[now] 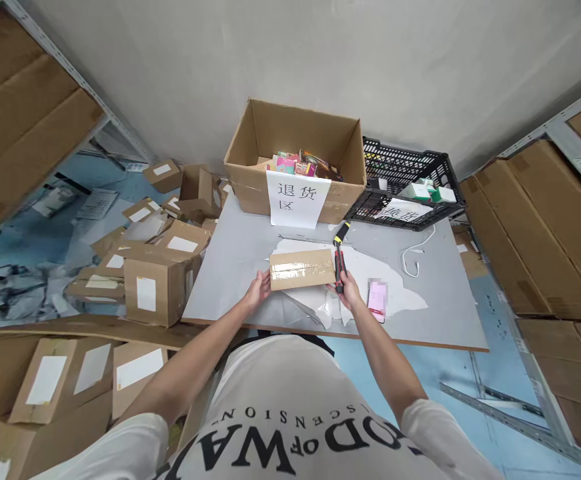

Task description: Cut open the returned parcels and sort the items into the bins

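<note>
A small taped cardboard box (302, 269) is held just above the grey table, its shiny tape strip facing up. The fingers of my left hand (259, 291) grip its left end. In my right hand (346, 292), at the box's right end, is a red and black utility knife (339, 270), pointing away from me. Just beyond the knife shows a yellow and black handle (341, 232); I cannot tell whether it is a separate tool. White paper and clear plastic (315, 303) lie under the box. A phone (377, 299) rests to the right of my right hand.
At the table's (435, 320) back stand a large open carton (250, 190) of colourful packets and a black plastic crate (435, 217) with small white-green boxes. A white cable (410, 257) lies on the right. Parcels (153, 287) pile up on the left; cartons on shelves (515, 233) flank the right.
</note>
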The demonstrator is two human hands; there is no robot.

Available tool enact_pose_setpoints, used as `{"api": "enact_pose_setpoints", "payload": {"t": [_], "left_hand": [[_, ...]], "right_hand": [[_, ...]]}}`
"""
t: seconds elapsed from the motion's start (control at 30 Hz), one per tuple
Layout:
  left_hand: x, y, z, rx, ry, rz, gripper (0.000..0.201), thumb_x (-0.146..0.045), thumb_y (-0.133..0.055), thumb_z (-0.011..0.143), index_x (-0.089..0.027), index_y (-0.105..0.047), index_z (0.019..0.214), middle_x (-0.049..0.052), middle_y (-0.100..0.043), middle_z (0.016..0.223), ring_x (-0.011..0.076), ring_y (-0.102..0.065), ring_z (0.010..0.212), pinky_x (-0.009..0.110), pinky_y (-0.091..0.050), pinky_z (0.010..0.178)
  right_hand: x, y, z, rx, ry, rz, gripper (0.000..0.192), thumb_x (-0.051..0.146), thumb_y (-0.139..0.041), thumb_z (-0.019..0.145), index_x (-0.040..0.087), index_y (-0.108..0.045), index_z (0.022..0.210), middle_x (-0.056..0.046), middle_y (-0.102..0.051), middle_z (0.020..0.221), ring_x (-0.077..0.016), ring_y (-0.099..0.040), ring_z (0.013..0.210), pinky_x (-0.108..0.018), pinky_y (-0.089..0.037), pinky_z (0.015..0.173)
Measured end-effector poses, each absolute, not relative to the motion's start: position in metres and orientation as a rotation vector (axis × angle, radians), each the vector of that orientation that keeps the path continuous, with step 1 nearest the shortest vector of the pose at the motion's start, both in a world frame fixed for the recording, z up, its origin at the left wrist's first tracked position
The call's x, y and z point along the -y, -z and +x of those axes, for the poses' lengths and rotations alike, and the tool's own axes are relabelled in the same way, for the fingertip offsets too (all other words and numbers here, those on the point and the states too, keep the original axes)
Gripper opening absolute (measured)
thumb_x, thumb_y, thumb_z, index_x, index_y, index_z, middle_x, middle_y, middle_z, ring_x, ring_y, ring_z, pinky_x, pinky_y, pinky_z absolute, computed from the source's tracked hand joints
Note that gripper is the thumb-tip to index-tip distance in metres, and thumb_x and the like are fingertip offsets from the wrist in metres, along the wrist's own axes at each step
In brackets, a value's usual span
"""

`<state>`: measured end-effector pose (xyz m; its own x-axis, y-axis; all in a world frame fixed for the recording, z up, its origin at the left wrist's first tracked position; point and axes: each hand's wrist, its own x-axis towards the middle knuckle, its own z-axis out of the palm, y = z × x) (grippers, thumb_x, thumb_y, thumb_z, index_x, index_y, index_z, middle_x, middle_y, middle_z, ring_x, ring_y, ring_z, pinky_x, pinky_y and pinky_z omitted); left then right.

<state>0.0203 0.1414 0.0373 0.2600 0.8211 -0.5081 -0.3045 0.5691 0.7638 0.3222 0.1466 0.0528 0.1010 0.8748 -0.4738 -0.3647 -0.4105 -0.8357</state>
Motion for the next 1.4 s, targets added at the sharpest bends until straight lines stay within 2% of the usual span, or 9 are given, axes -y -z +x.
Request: {"api": "enact_pose_setpoints", "payload": {"t": [0.17, 0.27, 0.4, 0.63, 0.87, 1.07, 1.17, 1.27, 1.4], "left_hand": [[-0.108, -0.034, 0.034, -0.907, -0.913, 0.375, 0.069, -0.068, -0.031, 0.084, -0.026, -0.042, 0.136, 0.008, -0.026, 0.151, 0.0269, -0.016, 0.14, 0.047, -0.016, 0.111], [-0.088, -0.031, 0.046, -0.866, -0.918, 0.363, 0.07, -0.071, -0.03, 0.082, -0.029, -0.038, 0.138, 0.005, -0.017, 0.154, 0.0265, -0.011, 0.141, 0.049, -0.01, 0.111], [-0.071, -0.03, 0.058, -0.849, -0.889, 0.339, 0.075, -0.073, -0.027, 0.081, -0.03, -0.032, 0.141, 0.005, -0.01, 0.155, 0.0262, -0.007, 0.142, 0.052, -0.009, 0.111], [-0.065, -0.035, 0.068, -0.822, -0.823, 0.284, 0.083, -0.073, -0.019, 0.082, -0.02, -0.021, 0.146, 0.009, -0.009, 0.154, 0.0274, -0.006, 0.142, 0.051, -0.012, 0.111], [-0.076, -0.047, 0.061, -0.865, -0.814, 0.175, 0.086, -0.073, -0.01, 0.082, -0.016, -0.026, 0.144, 0.012, -0.013, 0.153, 0.0261, -0.015, 0.141, 0.049, -0.017, 0.11], [-0.086, -0.058, 0.057, -0.938, -0.728, 0.147, 0.088, -0.074, -0.009, 0.081, -0.015, -0.032, 0.142, 0.016, -0.019, 0.152, 0.0269, -0.021, 0.139, 0.049, -0.025, 0.107], [-0.089, -0.059, 0.047, -1.043, -0.613, 0.163, 0.094, -0.077, -0.007, 0.078, -0.012, -0.028, 0.143, 0.019, -0.022, 0.15, 0.0282, -0.024, 0.138, 0.051, -0.027, 0.106], [-0.096, -0.057, 0.027, -1.231, -0.487, 0.229, 0.098, -0.079, -0.008, 0.075, -0.011, -0.022, 0.144, 0.019, -0.02, 0.151, 0.0294, -0.019, 0.139, 0.053, -0.019, 0.109], [-0.122, -0.053, 0.006, -1.363, -0.58, 0.497, 0.081, -0.069, -0.013, 0.085, -0.016, -0.019, 0.146, 0.008, -0.01, 0.154, 0.0208, -0.007, 0.142, 0.037, -0.012, 0.114]], "right_hand": [[-0.209, -0.07, 0.34, 0.645, -1.633, -1.413, 0.023, 0.04, -0.061, 0.08, 0.026, -0.052, 0.096, 0.001, -0.069, 0.087, -0.0139, -0.066, 0.074, -0.033, -0.059, 0.065], [-0.238, -0.071, 0.338, 0.675, -1.663, -1.462, 0.023, 0.039, -0.059, 0.082, 0.028, -0.051, 0.1, 0.002, -0.068, 0.082, -0.0127, -0.066, 0.071, -0.034, -0.059, 0.066], [-0.263, -0.067, 0.327, 0.729, -1.7, -1.492, 0.026, 0.041, -0.057, 0.083, 0.028, -0.05, 0.104, 0.003, -0.067, 0.08, -0.0124, -0.065, 0.069, -0.034, -0.058, 0.065], [-0.285, -0.056, 0.307, 0.74, -1.672, -1.514, 0.025, 0.043, -0.055, 0.083, 0.027, -0.046, 0.1, 0.003, -0.067, 0.079, -0.0114, -0.064, 0.067, -0.03, -0.056, 0.062], [-0.289, -0.048, 0.288, 0.707, -1.588, -1.502, 0.023, 0.042, -0.051, 0.085, 0.027, -0.043, 0.099, 0.002, -0.066, 0.081, -0.0111, -0.063, 0.066, -0.029, -0.055, 0.06], [-0.286, -0.043, 0.279, 0.562, -1.483, -1.467, 0.02, 0.04, -0.051, 0.084, 0.026, -0.043, 0.097, 0.002, -0.065, 0.086, -0.0081, -0.058, 0.059, -0.027, -0.054, 0.057], [-0.275, -0.045, 0.279, 0.473, -1.323, -1.438, 0.022, 0.042, -0.05, 0.084, 0.027, -0.043, 0.099, 0.001, -0.065, 0.093, -0.0084, -0.061, 0.065, -0.023, -0.051, 0.055], [-0.245, -0.047, 0.283, 0.432, -1.208, -1.388, 0.028, 0.044, -0.053, 0.082, 0.027, -0.043, 0.101, -0.002, -0.065, 0.101, -0.0102, -0.063, 0.077, -0.021, -0.05, 0.057], [-0.183, -0.049, 0.285, 0.447, -1.265, -1.322, 0.037, 0.048, -0.061, 0.076, 0.026, -0.045, 0.101, -0.005, -0.063, 0.112, -0.0144, -0.064, 0.092, -0.025, -0.052, 0.065]]}}
